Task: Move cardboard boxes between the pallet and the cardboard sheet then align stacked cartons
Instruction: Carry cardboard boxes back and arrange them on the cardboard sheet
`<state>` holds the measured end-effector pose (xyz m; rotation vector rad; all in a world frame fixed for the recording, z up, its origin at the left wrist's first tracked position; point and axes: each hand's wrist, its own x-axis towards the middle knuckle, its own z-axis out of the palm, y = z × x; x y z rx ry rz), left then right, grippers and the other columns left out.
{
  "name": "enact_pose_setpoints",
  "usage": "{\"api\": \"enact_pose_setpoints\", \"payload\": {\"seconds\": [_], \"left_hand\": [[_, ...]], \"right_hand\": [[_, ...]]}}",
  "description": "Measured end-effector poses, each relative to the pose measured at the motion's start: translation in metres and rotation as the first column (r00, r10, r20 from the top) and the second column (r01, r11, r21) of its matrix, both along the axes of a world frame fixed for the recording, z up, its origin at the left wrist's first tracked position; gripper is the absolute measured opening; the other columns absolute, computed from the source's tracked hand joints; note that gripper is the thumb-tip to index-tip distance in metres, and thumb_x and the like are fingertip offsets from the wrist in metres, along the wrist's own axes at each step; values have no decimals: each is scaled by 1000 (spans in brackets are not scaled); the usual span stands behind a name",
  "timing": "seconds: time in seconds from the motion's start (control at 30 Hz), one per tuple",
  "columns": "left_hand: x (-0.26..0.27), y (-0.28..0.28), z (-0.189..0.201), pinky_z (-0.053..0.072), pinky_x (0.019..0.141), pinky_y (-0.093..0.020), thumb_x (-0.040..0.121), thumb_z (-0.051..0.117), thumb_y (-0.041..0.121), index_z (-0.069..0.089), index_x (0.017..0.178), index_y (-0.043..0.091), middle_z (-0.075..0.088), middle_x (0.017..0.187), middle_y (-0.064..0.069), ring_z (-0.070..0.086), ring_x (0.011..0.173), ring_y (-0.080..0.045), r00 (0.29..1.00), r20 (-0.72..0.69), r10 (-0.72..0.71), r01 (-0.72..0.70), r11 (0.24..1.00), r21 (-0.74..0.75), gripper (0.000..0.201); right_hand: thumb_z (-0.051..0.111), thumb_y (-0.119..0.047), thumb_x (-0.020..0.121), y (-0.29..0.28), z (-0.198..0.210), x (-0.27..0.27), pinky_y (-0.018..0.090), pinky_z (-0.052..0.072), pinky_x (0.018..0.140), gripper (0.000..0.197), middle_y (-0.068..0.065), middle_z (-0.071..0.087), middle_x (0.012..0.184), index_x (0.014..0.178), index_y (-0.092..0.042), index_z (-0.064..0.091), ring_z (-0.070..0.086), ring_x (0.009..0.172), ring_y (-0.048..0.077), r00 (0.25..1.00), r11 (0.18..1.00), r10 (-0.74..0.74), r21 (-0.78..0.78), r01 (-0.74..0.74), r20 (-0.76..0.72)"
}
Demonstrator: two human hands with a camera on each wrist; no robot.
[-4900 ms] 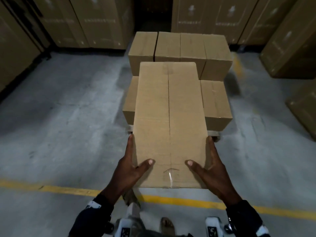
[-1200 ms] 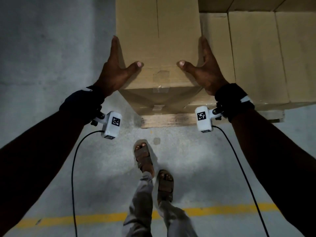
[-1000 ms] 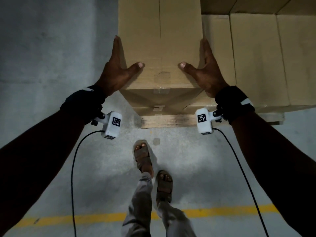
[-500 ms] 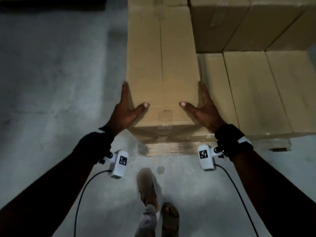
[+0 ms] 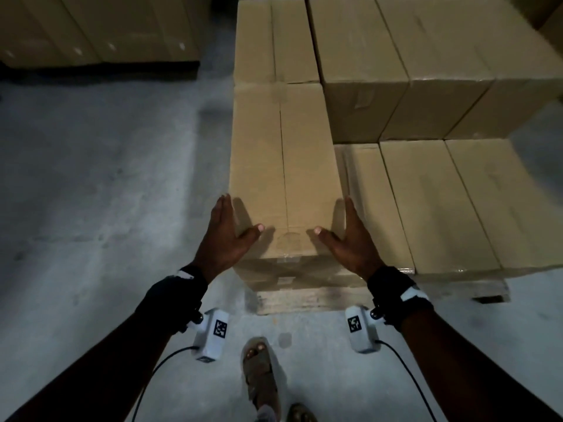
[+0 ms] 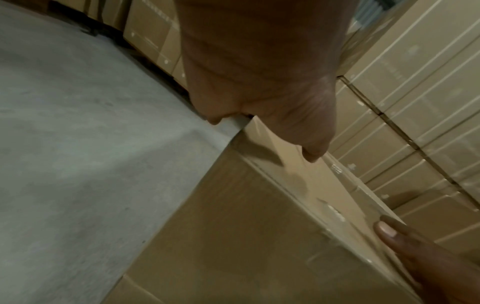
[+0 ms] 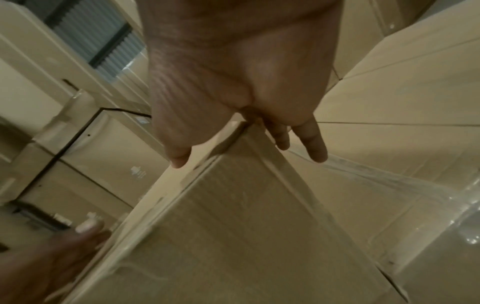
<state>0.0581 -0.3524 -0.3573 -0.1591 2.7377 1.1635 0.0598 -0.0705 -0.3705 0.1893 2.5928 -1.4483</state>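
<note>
- We judge the placing done and aligning in hand; the carton sits atop the pallet stack's left end
- Our left hand and right hand flank it, fingers straight, thumbs on top
- Next: square it against its neighbours

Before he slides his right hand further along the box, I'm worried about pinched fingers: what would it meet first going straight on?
Probably the upper-tier carton behind; until then the right hand only slides along the box side. Depth is unclear.
</note>
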Motion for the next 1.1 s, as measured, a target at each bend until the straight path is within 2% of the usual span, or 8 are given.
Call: {"api": "enact_pose_setpoints", "payload": {"seconds": [0.1,0.17,0.3,0.43,0.57,0.8,0.93,1.1], "left_hand": [[23,10,34,9,115,-19,90,63,56,3,161,13,4,169,-2,6,154,-13,998,-44,-49,48,999,-15,102],[44,19,64,13,116,-21,92,62,55,7,161,16,9,168,-1,10,154,-14,993,-90,-82,74,993,-87,96],[93,38,132,22,111,-21,95,59,54,22,159,15,27,164,-3,27,149,-16,971,-194,-136,95,974,-208,83],[160,52,203,35,106,-24,93,58,52,40,152,13,46,154,-6,46,138,-20,942,-281,-183,113,962,-249,73],[230,66,258,44,102,-29,92,59,50,48,147,15,55,146,-4,54,130,-20,930,-318,-187,110,963,-245,66],[334,93,304,51,100,-34,91,54,55,55,141,12,60,139,-5,58,126,-21,909,-374,-186,148,981,-127,66],[386,108,315,44,104,-26,90,52,57,56,141,14,59,142,-2,55,129,-17,894,-397,-208,195,978,-74,67],[450,134,318,41,99,-20,90,53,57,60,136,11,63,136,-3,58,124,-18,855,-416,-309,327,945,-28,65]], "right_hand": [[72,-54,87,2,27,26,27,27,110,101,1,23,167,162,-23,11,29,149,22,999,992,17,126,-10,-51],[70,-52,89,3,54,50,28,32,108,95,4,28,164,161,-23,16,35,147,24,995,981,22,194,-2,-101],[69,-48,91,0,114,103,40,48,100,80,9,44,154,156,-19,32,50,134,31,980,951,35,307,27,-196],[64,-47,92,-1,180,166,45,53,92,68,11,54,143,149,-16,43,58,123,34,962,938,54,343,43,-269],[67,-40,91,5,235,233,44,52,89,63,10,58,138,145,-15,48,60,120,35,945,940,30,330,84,-327],[58,-49,90,20,287,348,42,53,92,64,7,60,137,144,-16,49,59,123,28,905,946,-131,223,236,-404],[63,-48,91,30,296,419,41,52,94,62,5,60,137,143,-17,50,58,125,26,870,913,-250,196,358,-426],[63,-50,94,52,303,515,37,47,101,62,5,58,140,145,-16,50,54,130,24,807,833,-404,192,519,-429]]}}
